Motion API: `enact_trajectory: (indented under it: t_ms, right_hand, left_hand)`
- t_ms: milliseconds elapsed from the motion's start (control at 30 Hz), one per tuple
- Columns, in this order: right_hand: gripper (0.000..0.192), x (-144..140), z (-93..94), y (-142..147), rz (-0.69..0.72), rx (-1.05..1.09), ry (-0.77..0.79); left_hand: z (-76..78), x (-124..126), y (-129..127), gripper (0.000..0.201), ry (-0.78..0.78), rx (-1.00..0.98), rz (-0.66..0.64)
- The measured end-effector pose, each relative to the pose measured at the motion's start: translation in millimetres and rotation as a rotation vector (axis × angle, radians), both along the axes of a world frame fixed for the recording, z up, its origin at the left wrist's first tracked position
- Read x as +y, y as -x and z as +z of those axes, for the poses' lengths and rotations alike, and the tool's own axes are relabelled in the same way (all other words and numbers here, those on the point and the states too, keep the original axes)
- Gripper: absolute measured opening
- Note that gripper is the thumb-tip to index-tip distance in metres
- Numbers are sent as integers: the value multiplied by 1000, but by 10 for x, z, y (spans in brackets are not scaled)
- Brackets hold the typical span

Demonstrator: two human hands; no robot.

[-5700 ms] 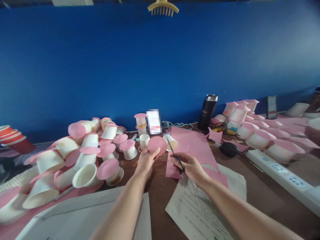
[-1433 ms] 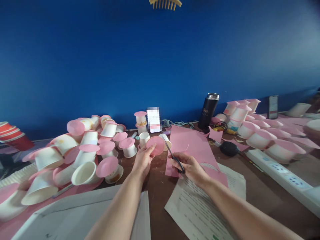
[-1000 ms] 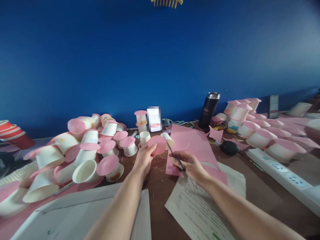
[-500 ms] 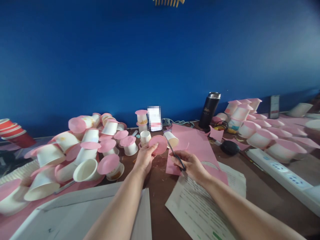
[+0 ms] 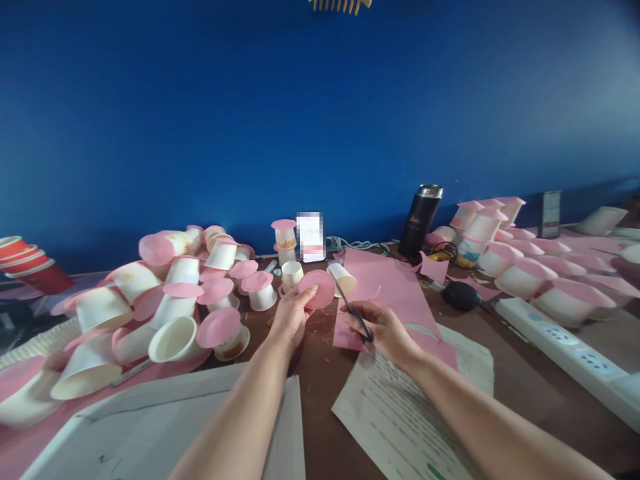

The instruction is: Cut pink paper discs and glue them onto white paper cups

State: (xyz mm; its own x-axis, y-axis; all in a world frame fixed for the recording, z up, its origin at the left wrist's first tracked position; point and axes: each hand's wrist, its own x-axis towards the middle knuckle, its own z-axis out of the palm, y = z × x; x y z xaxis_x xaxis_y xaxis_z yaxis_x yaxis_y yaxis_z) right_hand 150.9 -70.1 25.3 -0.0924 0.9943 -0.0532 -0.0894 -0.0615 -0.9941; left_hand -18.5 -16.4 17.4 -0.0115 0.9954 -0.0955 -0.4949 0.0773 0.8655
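The left hand (image 5: 289,315) is pinching a round pink paper disc (image 5: 317,288) by its lower left edge, thumb on the front and the other fingers behind, holding it up just above the brown tabletop (image 5: 320,373). The right hand (image 5: 383,328) has its fingers curled through the handles of a pair of black-handled scissors (image 5: 350,307), blades pointing up toward the disc's right edge; can't really tell if the blades are open or closed, too thin and blurry. Under the scissors lies a big pink paper sheet (image 5: 390,287), with a printed white page (image 5: 400,413) closer in. A small white paper cup (image 5: 343,277) lies tipped over right behind the disc. Off to the left there's a heap of white paper cups with pink lids (image 5: 170,307), and a black metal-capped flask (image 5: 419,220) stands by the blue wall (image 5: 320,120).
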Motion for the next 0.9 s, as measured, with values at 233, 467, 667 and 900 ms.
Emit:
enact_trajectory:
  t_ms: [233,467,667,900]
  right_hand:
    - [48,16,-38,1,-15,-43,-15]
    - [49,32,-30,-2,-10,-79,-19]
    - [48,41,-75,21,-5,-29,26]
    - [46,39,-141,8,0,-60,-8]
  left_hand:
    - [25,-14,-2,37,39,9,16]
    - [52,-3,1,43,54,-64,63]
    - [43,36,23,42,139,-163,118]
    - [33,56,31,40,157,-185,137]
